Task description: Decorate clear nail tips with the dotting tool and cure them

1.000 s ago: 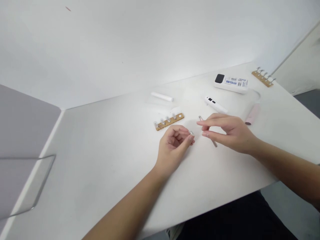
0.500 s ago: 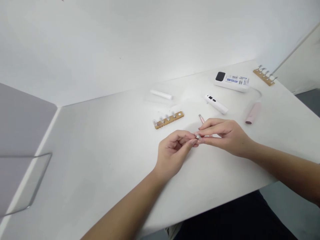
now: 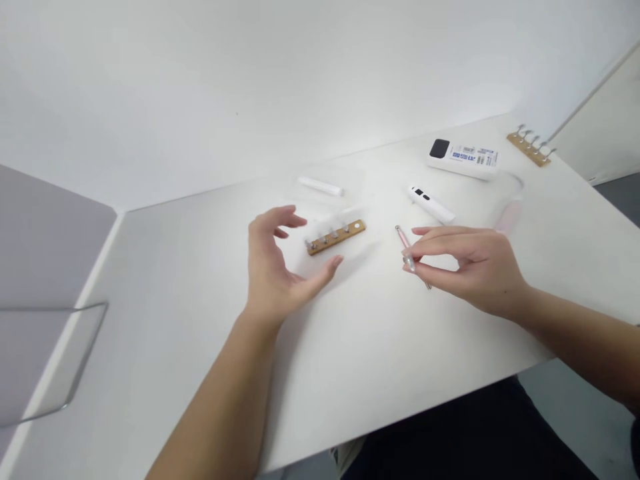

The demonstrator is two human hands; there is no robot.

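My left hand [image 3: 283, 267] is open above the table, thumb and fingers spread on the near left side of a wooden strip [image 3: 337, 238] that bears several small clear-topped bits. Between the thumb and fingertips of my right hand [image 3: 460, 260] is a small clear-and-silver bit [image 3: 410, 262]. Beneath and beside those fingertips lies a thin pink pen-like tool [image 3: 403, 237] with a metal tip, partly hidden by the hand.
Behind are a white stick [image 3: 321, 186], a white handheld device [image 3: 431, 205] with a dark display, and a white box [image 3: 463, 160] with a cable. A blurred pink handpiece [image 3: 508, 217] sits at the right. Another wooden strip [image 3: 531, 150] with several bits stands near the far right corner.
My left hand has let go of the small bit, opened and moved left to the wooden strip. My right hand has shifted slightly right, keeping the bit.
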